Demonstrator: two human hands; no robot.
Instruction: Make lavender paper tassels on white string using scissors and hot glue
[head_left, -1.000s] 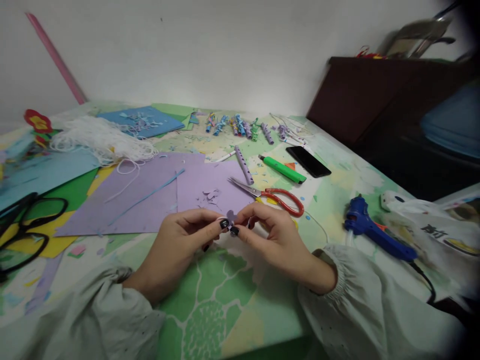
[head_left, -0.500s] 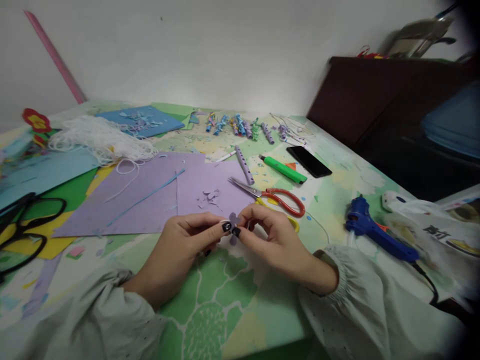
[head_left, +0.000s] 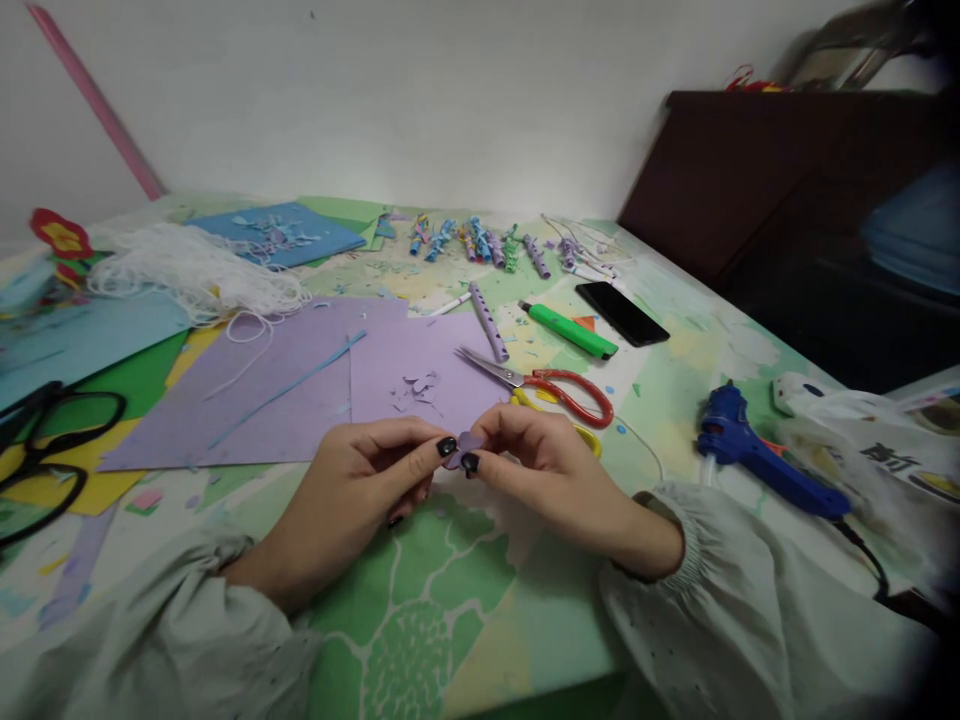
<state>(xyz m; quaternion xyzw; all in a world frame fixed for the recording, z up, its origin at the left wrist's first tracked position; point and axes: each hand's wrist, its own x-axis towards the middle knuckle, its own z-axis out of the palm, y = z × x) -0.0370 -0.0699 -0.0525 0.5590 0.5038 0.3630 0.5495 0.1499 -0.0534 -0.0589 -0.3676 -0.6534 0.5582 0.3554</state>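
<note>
Between my two hands is a small purple paper flower (head_left: 466, 444), pinched from both sides above the table's near part. My left hand (head_left: 367, 490) grips its left edge between thumb and forefinger. On the other side, my right hand (head_left: 547, 480) holds it with thumb and fingertips; part of the flower is covered by the fingers. Just beyond lie purple paper scraps (head_left: 416, 388) on a purple sheet (head_left: 382, 345). Red-handled scissors (head_left: 574, 395) rest behind my right hand, over a second pair with yellow handles (head_left: 589, 440).
A purple rolled paper tube (head_left: 489, 322), a green utility knife (head_left: 570, 330) and a black phone (head_left: 622, 312) lie further back. At right is a blue glue gun (head_left: 765, 460) with its cord. White string (head_left: 199, 270), glasses (head_left: 67, 440) and several decorated tubes (head_left: 480, 243) surround the work area.
The flower has turned and tilted between my fingertips, so its petals show differently. Both hands still pinch it. The whole view has shifted slightly.
</note>
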